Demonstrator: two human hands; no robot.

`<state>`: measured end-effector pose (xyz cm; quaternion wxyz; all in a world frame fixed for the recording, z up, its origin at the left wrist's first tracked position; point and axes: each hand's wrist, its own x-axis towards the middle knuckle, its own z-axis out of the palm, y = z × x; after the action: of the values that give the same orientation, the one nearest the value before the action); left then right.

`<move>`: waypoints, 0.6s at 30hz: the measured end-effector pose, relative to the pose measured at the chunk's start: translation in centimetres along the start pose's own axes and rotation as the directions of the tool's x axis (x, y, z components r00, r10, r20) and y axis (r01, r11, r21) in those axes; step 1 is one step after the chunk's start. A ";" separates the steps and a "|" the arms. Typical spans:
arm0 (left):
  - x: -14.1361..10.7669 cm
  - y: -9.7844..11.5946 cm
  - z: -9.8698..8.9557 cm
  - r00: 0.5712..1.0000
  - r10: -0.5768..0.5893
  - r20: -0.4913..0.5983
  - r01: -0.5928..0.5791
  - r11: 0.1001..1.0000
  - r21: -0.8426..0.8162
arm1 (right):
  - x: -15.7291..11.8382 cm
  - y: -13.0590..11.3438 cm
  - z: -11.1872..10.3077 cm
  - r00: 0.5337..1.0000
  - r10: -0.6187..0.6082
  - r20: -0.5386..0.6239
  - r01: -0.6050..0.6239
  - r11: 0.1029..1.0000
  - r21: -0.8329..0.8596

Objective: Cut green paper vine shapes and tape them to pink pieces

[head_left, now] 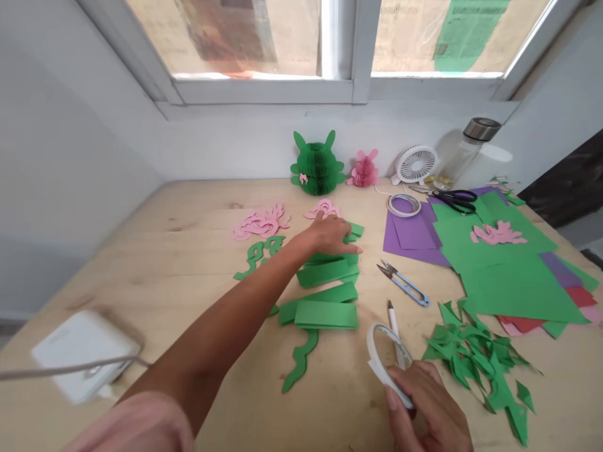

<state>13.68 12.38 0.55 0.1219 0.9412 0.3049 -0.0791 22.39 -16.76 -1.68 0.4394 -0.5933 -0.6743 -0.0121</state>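
Noted yellowish matter (443, 182) low inside clear bottle (456, 161). Found tape roll (375, 356) pinched in right hand (431, 408), near green strips (326, 315); found left hand (332, 237), fingers parted, over strips' far end.

No word, number or brand can be read. Faint marks on the white box (85, 351) at the lower left and on the right window pane (414, 37) at the upper right are too blurred to make out.
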 end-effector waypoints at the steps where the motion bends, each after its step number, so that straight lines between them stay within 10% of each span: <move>1: -0.3 0.1 0.1 1.000 0.003 0.007 -0.003 1.000 -0.018 | 0.0 0.0 0.1 1.000 0.004 0.002 -0.004 1.000 0.003; 11: 2.5 0.8 -0.3 0.968 -0.115 -0.223 0.145 0.982 0.123 | 0.2 -0.1 0.2 1.000 -0.015 0.018 0.014 0.999 0.035; 18: 4.2 0.8 0.2 0.995 -0.046 -0.085 0.063 0.976 0.210 | 1.1 -1.0 -0.3 1.000 0.018 -0.015 -0.018 0.999 0.037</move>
<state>17.47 14.01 -0.41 0.0062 0.9425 0.3251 -0.0770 21.83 -16.35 -0.30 0.4555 -0.5910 -0.6657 -0.0001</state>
